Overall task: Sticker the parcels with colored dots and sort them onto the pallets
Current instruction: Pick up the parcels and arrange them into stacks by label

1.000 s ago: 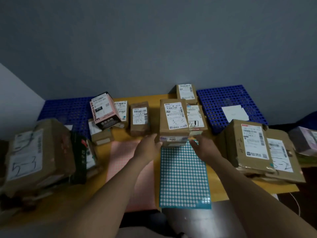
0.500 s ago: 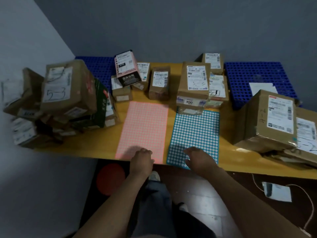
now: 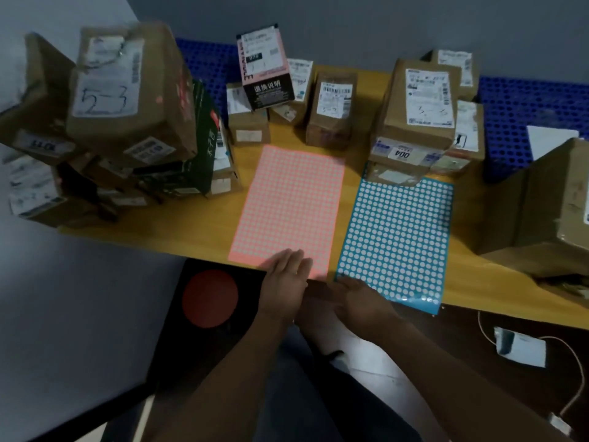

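Note:
A pink dot-sticker sheet and a blue dot-sticker sheet lie side by side on the yellow table. My left hand rests flat with straight fingers on the pink sheet's near right corner. My right hand lies at the table's front edge, by the blue sheet's near left corner, fingers fairly straight, holding nothing. Several cardboard parcels stand behind the sheets, among them a tall box and a pink-and-black box.
A pile of parcels marked 5-3 fills the table's left end. A large box sits at the right. Blue pallets lie behind the table. On the floor are a dark mat with a red circle and a white cable.
Both hands have pulled back from the tall parcel to the near edge of the sticker sheets. The view has tilted down and moved closer.

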